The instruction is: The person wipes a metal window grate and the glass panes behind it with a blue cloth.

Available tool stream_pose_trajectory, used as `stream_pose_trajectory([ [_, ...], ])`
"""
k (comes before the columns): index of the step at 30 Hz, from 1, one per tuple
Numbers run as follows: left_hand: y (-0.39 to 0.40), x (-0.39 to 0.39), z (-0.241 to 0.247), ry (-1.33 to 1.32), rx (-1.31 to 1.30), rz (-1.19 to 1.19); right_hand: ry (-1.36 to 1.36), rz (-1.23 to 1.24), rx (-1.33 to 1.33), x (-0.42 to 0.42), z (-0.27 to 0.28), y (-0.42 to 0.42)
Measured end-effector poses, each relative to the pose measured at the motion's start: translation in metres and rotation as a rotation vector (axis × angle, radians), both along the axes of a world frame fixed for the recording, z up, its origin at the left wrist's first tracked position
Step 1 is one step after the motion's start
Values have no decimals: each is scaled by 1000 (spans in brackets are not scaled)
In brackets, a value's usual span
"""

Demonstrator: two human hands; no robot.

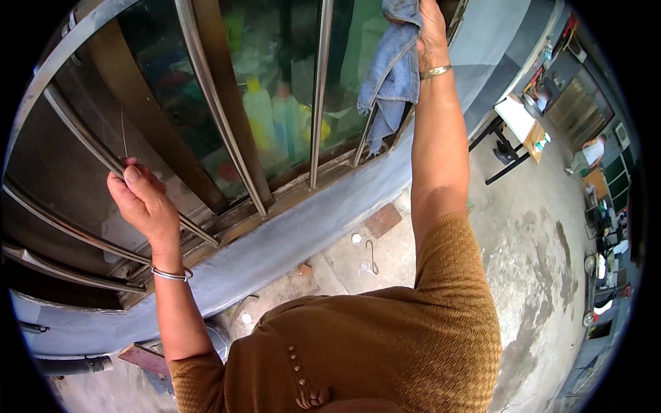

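Note:
My left hand (142, 199) grips a metal window bar (199, 229) at the left, the thumb lying along it. At the top right, my right hand (433, 31) holds a frayed blue cloth (395, 77) against the window's right side; the cloth hangs down over the end bar, and part of my fingers is hidden or cut off by the picture's edge. More upright metal bars (319, 93) stand before the glass pane (279, 67). Behind the glass, bottles (256, 111) show dimly.
A grey-blue wall ledge (310, 227) runs below the window. On the concrete floor lie a brick (383, 221) and a metal hook (372, 257). A table (516, 116) stands farther right, with people beyond it, one in a white top (593, 151). Parked scooters (599, 268) line the far right.

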State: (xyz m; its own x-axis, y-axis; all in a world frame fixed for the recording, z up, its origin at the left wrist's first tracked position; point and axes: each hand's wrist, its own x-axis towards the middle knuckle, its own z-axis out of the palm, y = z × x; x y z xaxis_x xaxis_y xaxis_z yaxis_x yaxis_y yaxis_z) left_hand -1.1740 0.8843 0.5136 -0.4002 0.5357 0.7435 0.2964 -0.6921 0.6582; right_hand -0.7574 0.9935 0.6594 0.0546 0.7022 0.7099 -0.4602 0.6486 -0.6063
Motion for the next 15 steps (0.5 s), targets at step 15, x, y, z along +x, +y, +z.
stream_pose_trajectory([
  [15,4,0,1,28,-1,5,-100,-277,114,0,-10,7],
])
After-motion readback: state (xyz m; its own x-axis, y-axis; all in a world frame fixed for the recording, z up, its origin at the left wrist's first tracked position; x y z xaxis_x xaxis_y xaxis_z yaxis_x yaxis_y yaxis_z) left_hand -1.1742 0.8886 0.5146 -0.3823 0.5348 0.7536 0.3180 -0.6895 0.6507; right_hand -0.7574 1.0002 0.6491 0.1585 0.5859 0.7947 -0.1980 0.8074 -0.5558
